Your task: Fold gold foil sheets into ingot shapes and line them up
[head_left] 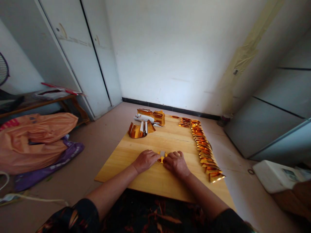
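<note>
The left grip (147, 160) and right grip (177, 163) pinch a small gold foil (162, 159) between them, low over the desk (171, 139). Beyond, leftward, lie curled sheets (136, 131); rightward, a row of folded pieces (204, 149).

Past the far edge of the worktop (175, 139), a black baseboard (170, 108) is running along the foot of a white wall (165, 51). A pale cabinet (97, 61) is standing beyond the far left corner. Off the left edge, an orange bag (55, 126) is lying over a purple bag (53, 166) on the floor (107, 139), and part of a fan (3, 69) is showing. Off the right edge, a grey cabinet (272, 116) is standing near the wall, and a dark ring (248, 172) is lying just beside a white box (273, 176).
</note>
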